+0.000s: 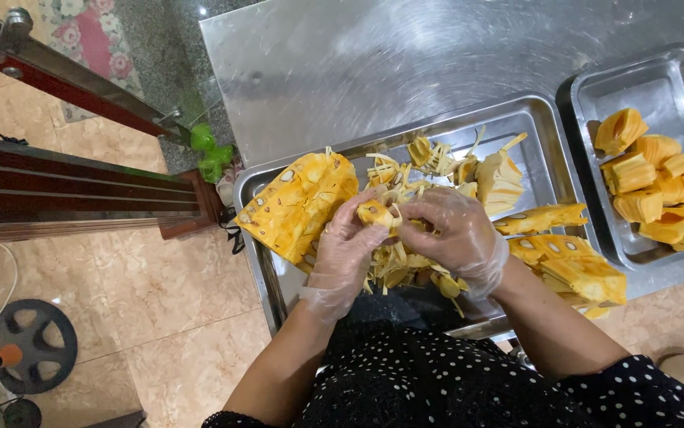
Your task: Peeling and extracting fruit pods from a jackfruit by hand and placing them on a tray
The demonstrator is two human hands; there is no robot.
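Observation:
Both my hands wear thin clear plastic gloves and meet over a steel tray. My left hand and my right hand together grip a small yellow jackfruit pod with pale strands hanging from it. A large piece of jackfruit rind with yellow flesh lies just left of my left hand. A heap of pale yellow fibres lies under and behind my hands. More rind pieces lie to the right of my right hand.
A second steel tray at the right holds several cleaned orange-yellow pods. Both trays stand on a steel table. At the left are a tiled floor, a dark wooden frame and a black weight plate.

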